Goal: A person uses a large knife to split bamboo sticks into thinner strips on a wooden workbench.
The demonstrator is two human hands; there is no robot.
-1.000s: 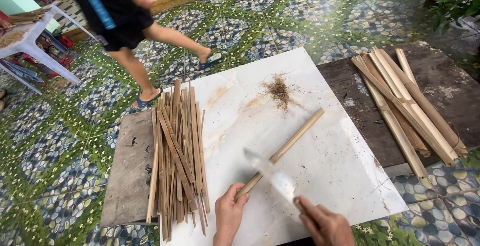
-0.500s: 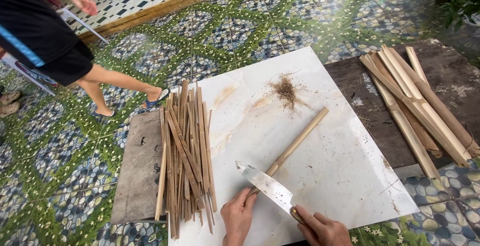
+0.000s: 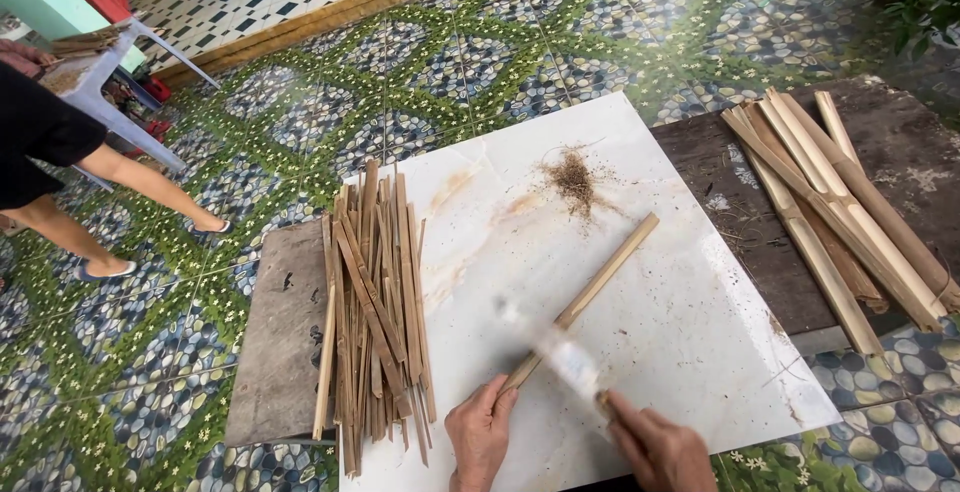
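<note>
1. Left hand (image 3: 480,434): at the near edge of the bench, back of the hand upward, fingers (image 3: 497,402) curled closed around the near end of a bamboo strip (image 3: 585,297).
2. Right hand (image 3: 655,444): just right of the left hand, also at the near edge, clenched in a fist around the handle of a knife (image 3: 560,352), whose blade is motion-blurred.
3. Both wrists leave the view at the bottom; the forearms are unseen.

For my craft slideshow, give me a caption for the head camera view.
Left hand steadies a bamboo strip on a white slab while the right hand swings a blurred knife.
</note>
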